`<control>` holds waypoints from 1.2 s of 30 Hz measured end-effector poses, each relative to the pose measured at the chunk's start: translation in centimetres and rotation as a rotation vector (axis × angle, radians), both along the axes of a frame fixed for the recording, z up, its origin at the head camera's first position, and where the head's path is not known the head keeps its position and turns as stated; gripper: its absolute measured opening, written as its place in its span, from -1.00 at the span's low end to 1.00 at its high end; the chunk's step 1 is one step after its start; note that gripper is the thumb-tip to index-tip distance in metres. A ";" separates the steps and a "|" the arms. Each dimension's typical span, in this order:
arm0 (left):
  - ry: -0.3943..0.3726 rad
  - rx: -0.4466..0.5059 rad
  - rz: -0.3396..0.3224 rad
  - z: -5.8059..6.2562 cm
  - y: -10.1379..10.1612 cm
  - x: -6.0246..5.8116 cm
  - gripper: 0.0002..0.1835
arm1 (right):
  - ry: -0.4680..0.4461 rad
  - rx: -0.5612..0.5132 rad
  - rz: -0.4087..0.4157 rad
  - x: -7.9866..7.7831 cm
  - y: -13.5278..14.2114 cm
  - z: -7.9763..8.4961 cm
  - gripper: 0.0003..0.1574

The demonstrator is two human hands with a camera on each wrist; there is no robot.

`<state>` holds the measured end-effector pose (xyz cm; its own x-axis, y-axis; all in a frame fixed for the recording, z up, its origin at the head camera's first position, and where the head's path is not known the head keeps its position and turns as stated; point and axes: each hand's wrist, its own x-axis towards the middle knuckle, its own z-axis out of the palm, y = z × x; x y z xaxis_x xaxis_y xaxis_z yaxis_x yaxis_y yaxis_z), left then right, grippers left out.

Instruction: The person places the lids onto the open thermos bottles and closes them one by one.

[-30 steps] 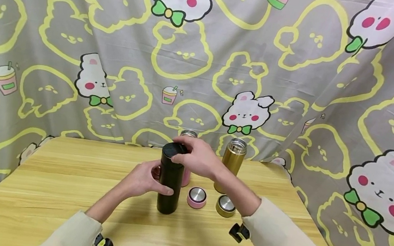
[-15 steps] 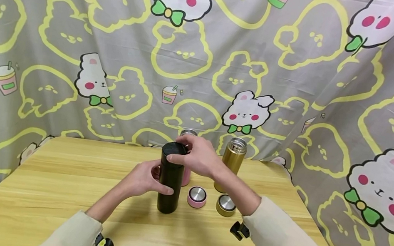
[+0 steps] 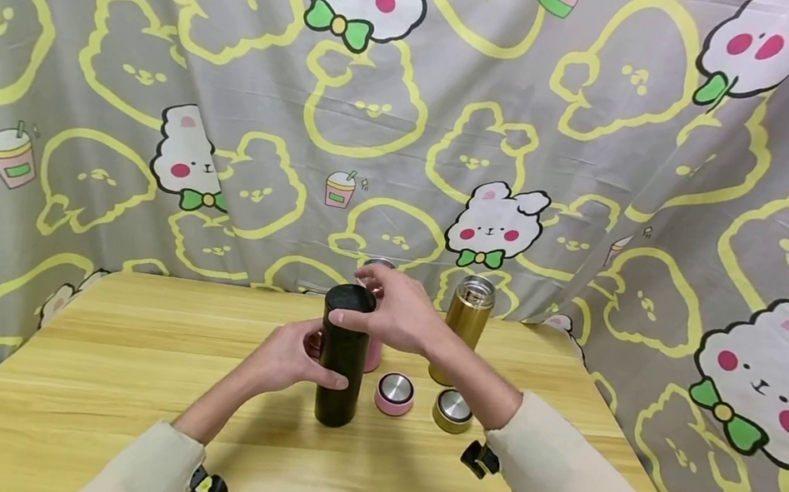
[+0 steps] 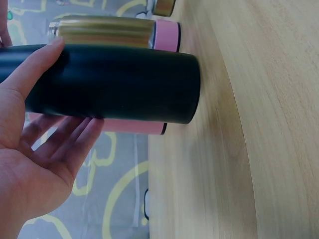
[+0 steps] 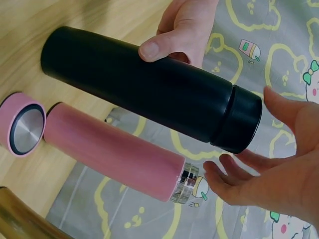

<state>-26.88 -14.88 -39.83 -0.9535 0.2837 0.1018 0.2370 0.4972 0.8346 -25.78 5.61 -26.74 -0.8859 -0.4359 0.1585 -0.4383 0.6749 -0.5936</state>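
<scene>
A black thermos bottle (image 3: 341,356) stands upright on the table with its black cap (image 5: 239,119) on. My left hand (image 3: 283,361) grips the bottle's body from the left, thumb across the front. At the top, my right hand (image 3: 401,310) surrounds the cap with spread fingers. In the right wrist view the thumb stands just off the cap, and the fingers (image 5: 219,174) lie loosely at its other side. Behind the black bottle, partly hidden, is an uncapped pink thermos bottle (image 5: 114,149) with a bare metal neck.
An uncapped gold thermos bottle (image 3: 463,319) stands at the back right. In front of the bottles lie a pink lid (image 3: 394,395) and a gold lid (image 3: 452,412), metal insides up. A patterned curtain (image 3: 235,89) hangs behind the wooden table (image 3: 119,375).
My right hand has turned on the cap and loosened; its fingertips have lifted off toward the back right. My left hand and the black thermos bottle have stayed put.
</scene>
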 end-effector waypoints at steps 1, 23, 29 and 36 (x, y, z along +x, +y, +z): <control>0.001 -0.001 0.000 0.0 0.0 0.0 -0.26 | -0.010 -0.003 0.011 0.0 0.1 0.0 -0.19; -0.010 0.000 0.009 0.0 -0.1 0.0 -0.23 | -0.044 -0.061 0.002 -0.1 0.2 -0.4 -0.24; -0.017 -0.003 0.012 0.0 0.0 0.0 -0.24 | 0.011 -0.063 -0.059 0.0 -0.1 -0.8 -0.25; -0.015 0.007 0.005 0.0 -0.1 0.1 -0.24 | -0.035 -0.027 -0.027 0.1 0.0 -0.3 -0.10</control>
<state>-26.80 -14.95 -39.80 -0.9562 0.2784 0.0899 0.2224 0.4923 0.8415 -25.71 5.63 -27.08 -0.9024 -0.4081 0.1385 -0.3990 0.6699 -0.6262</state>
